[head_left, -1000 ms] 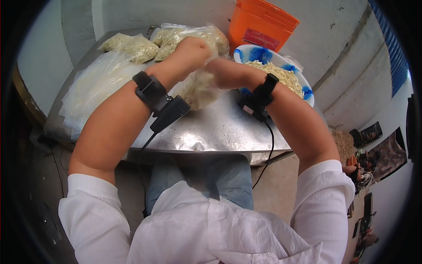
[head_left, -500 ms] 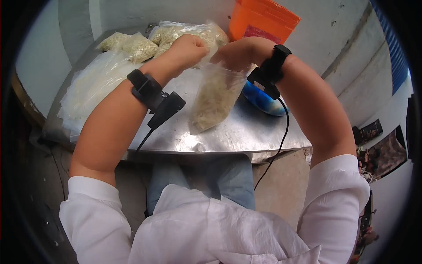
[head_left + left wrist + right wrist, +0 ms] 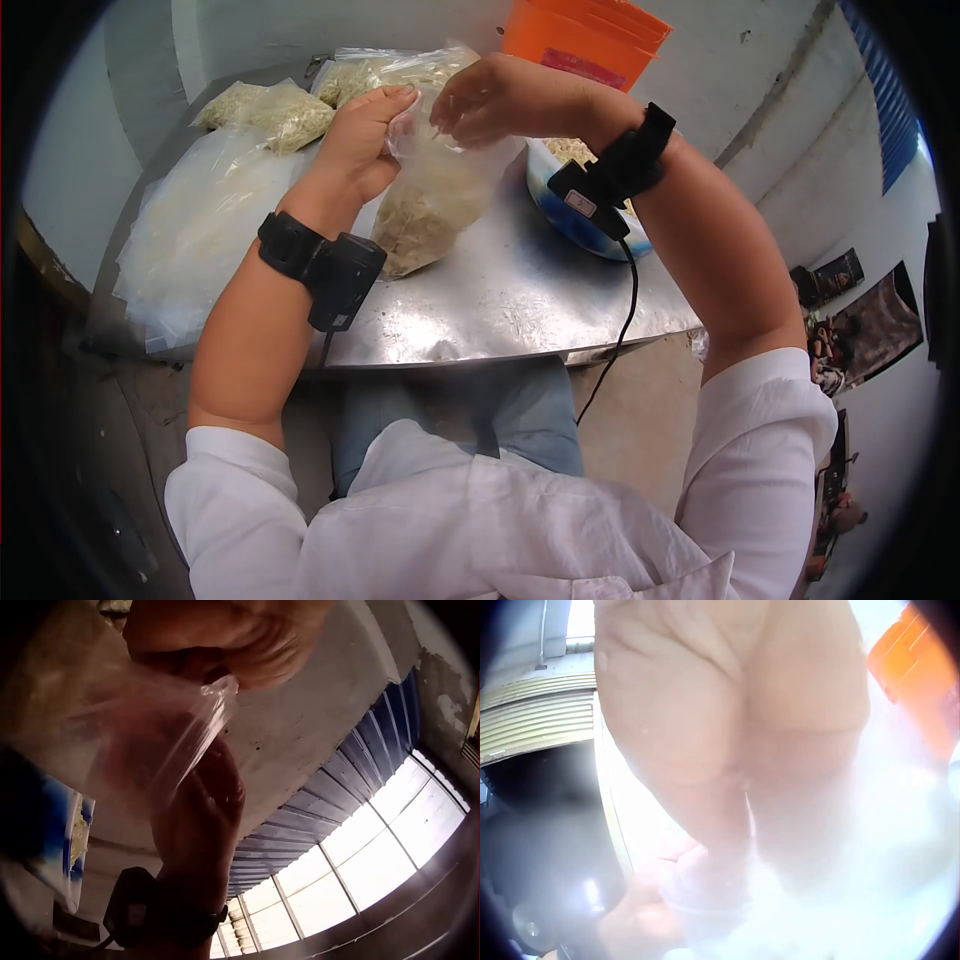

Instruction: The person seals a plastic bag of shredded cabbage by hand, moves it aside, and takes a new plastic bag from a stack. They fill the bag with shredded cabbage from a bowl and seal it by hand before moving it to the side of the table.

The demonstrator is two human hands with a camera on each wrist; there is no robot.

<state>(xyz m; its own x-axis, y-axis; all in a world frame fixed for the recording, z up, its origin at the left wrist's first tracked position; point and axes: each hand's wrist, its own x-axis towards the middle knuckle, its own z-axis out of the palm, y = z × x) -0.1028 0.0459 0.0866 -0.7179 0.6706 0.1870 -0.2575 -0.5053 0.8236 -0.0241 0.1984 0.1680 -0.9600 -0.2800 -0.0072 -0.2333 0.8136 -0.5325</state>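
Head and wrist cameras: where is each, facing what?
Head: on the head, facing forward and down at left hand, right hand and bag; forearms, sleeves show.
Left wrist: on that wrist, facing past left hand and bag toward right hand.
Right wrist: on that wrist, facing along right hand, close up.
Shared: head and right wrist show the orange bin.

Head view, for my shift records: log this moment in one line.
left hand: holds clear bag; right hand: at bag's mouth; bag: partly filled; basin: right of bag

Clear bag (image 3: 450, 175) of pale shreds (image 3: 415, 228), tilted
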